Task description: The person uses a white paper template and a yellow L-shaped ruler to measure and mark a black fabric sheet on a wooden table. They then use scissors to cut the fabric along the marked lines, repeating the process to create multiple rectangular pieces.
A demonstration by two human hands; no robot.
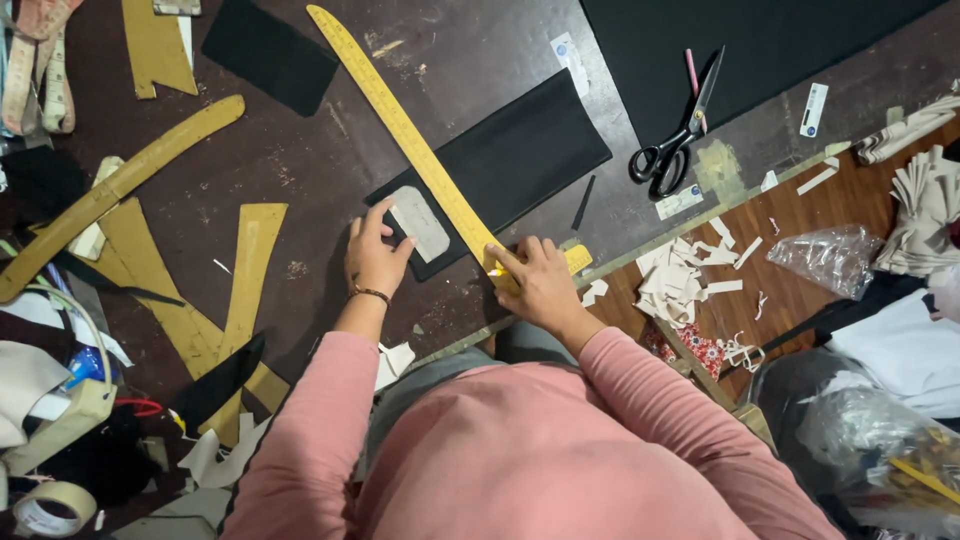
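A black fabric piece (520, 150) lies on the dark worktable (300, 170). A long yellow ruler (400, 125) runs diagonally across it. My right hand (535, 285) presses down on the ruler's near end at the fabric's corner. My left hand (375, 255) holds a flat grey-white piece of tailor's chalk (420, 222) against the fabric, just left of the ruler's edge. Pink sleeves cover both my arms, and a thin bracelet circles my left wrist.
Black scissors (675, 135) and a pink pencil (691, 75) rest on a larger black cloth (760, 45) at the top right. Cardboard pattern pieces (245, 275) and a curved wooden ruler (110, 190) lie left. White scraps (680, 280) and plastic bags (830, 260) sit on the floor, right.
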